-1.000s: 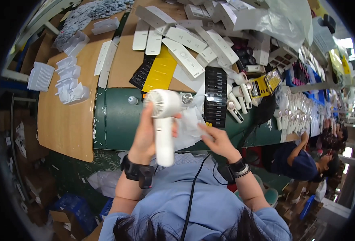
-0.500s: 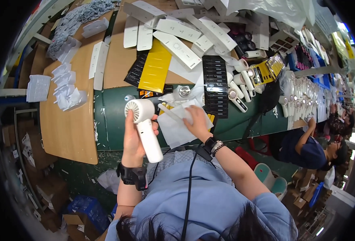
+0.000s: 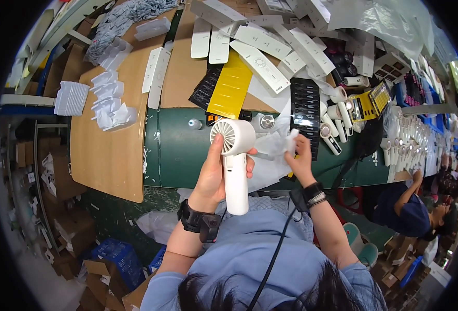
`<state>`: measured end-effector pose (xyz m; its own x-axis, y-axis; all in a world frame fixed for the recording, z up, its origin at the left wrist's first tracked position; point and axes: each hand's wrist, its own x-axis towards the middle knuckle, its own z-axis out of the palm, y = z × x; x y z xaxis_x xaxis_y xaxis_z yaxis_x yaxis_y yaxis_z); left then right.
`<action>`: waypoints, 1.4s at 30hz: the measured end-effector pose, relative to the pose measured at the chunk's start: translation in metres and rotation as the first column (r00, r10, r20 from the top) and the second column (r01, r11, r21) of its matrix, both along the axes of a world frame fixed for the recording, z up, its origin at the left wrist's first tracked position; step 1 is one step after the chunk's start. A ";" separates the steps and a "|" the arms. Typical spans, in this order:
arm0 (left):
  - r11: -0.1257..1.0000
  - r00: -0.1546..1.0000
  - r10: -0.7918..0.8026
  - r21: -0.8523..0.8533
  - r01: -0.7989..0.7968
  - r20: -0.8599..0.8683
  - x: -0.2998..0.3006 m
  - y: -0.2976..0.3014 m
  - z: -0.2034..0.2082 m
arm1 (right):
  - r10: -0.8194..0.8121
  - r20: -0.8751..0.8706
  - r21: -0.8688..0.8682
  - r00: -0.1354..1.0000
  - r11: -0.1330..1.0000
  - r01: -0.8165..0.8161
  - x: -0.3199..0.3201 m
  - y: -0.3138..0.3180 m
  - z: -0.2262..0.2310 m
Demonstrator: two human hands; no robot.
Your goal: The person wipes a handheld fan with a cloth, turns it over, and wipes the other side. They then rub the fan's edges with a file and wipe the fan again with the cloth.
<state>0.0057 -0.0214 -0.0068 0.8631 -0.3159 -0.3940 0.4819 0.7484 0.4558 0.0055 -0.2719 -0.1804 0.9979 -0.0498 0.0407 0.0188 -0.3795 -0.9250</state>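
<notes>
A white handheld fan (image 3: 236, 184) stands nearly upright in my left hand (image 3: 210, 179), its round slatted head at the top. The thumb lies on the grille and the fingers wrap round behind the handle. My right hand (image 3: 302, 161) is raised over the table's near edge, fingers closed on a crumpled white tissue-like piece (image 3: 292, 140). Thin white sheets (image 3: 270, 173) lie on the green table (image 3: 180, 155) between the hands, partly behind the fan. Beyond the fan are a small clear bottle (image 3: 195, 123) and a round metal-topped container (image 3: 266, 121).
White boxes (image 3: 260, 67) pile up at the back, beside a yellow sheet (image 3: 230, 88) and a black slotted sheet (image 3: 305, 103). More white fans (image 3: 338, 116) lie to the right. Folded white inserts (image 3: 110, 101) rest on the left board. A co-worker (image 3: 402, 207) sits far right.
My right hand has lifted off the white sheet and moved right, now pinching a white tissue-like piece. The fan is turned more upright. The whole view has shifted.
</notes>
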 end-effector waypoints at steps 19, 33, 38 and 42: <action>0.787 0.839 -0.237 0.603 -0.129 0.489 0.010 -0.061 0.043 | 0.187 0.552 -0.139 0.812 0.982 -0.131 0.028 0.068 0.242; 0.956 0.919 -0.236 0.246 0.161 0.316 0.016 -0.084 0.044 | 0.166 0.083 0.815 0.983 0.556 -0.162 0.039 0.017 0.232; 0.974 0.966 -0.205 0.132 0.186 0.154 0.022 -0.087 0.043 | 0.033 0.137 0.627 0.990 0.771 -0.113 0.059 -0.005 0.194; 0.972 0.968 -0.236 0.017 0.235 0.090 0.023 -0.082 0.043 | 0.128 0.054 0.414 0.990 0.900 -0.139 0.059 -0.022 0.156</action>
